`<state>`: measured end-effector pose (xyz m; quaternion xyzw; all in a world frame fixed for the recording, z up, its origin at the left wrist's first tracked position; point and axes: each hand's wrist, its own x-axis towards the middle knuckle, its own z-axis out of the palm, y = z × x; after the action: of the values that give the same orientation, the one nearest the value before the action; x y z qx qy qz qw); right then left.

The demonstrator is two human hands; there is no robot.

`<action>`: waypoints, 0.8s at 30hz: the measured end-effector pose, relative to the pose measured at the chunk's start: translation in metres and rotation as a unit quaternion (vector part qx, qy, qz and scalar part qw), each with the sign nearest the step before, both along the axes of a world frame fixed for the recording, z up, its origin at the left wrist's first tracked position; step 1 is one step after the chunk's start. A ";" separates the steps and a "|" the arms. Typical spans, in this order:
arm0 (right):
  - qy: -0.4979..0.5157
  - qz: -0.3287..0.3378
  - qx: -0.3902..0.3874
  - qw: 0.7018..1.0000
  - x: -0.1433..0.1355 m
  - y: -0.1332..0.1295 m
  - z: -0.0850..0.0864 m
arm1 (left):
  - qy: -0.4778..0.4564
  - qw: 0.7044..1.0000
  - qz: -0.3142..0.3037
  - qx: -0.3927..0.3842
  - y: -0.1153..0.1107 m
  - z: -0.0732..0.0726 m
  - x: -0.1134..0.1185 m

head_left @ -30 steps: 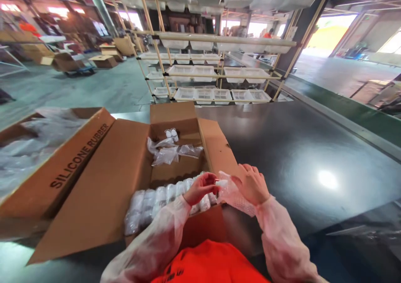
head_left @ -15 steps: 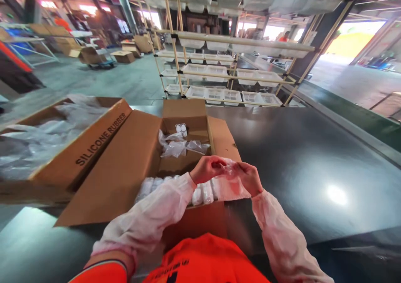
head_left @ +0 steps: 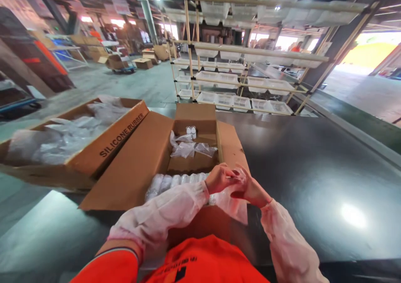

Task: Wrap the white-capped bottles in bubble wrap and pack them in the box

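My left hand (head_left: 221,178) pinches the upper part of a clear plastic bag (head_left: 233,208) over the near right corner of an open cardboard box (head_left: 196,112). Facing it, my right hand (head_left: 252,190) curves round the bag's top, thumb apart from the fingertips, which meet the plastic near the left fingers. The bag hangs limp below both hands, and I cannot make out anything inside it. A row of clear-wrapped white pieces (head_left: 175,182) lies along the box's near side, partly hidden by my left sleeve. Farther inside are loose plastic bags (head_left: 184,149) and two small white pieces (head_left: 191,132).
Left of this box stands another carton (head_left: 122,139) marked SILICONE RUBBER, filled with crumpled clear plastic (head_left: 75,135). The dark shiny tabletop (head_left: 297,170) extends to the right. Behind it rises a rack (head_left: 250,49) holding several white plastic bins.
My hands have come closer together at the bag's top, and my right hand's thumb and fingers have spread. The bag hangs lower and narrower. The head view has shifted left and up.
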<state>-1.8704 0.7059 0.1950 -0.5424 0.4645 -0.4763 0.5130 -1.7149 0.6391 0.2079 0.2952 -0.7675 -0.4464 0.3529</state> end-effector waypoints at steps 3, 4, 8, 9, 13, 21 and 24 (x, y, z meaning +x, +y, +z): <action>-0.082 -0.023 0.066 0.994 -0.002 0.007 -0.007 | 0.120 0.991 -0.013 0.059 -0.016 0.010 0.016; -0.117 -0.056 0.080 0.988 -0.001 0.008 -0.007 | 0.156 0.982 0.011 0.111 -0.019 0.011 0.022; -0.224 -0.180 0.109 0.952 0.002 0.006 -0.003 | 0.218 0.901 -0.085 0.366 -0.009 -0.006 0.035; -0.238 -0.188 0.112 0.946 0.004 0.004 -0.002 | 0.217 0.878 -0.131 0.406 -0.002 -0.013 0.034; -0.215 -0.127 0.109 0.962 0.003 0.005 0.001 | 0.195 0.882 -0.063 0.424 0.016 -0.033 0.027; 0.024 -0.025 0.039 0.999 0.006 0.015 -0.005 | 0.037 0.947 -0.008 0.319 0.002 0.016 0.041; 0.027 -0.036 0.011 0.999 0.014 0.011 -0.012 | -0.014 0.968 -0.004 0.249 -0.009 0.027 0.057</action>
<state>-1.8566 0.7174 0.1833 -0.5325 0.5024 -0.4746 0.4886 -1.6578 0.6298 0.2344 0.3771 -0.6382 -0.6208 0.2554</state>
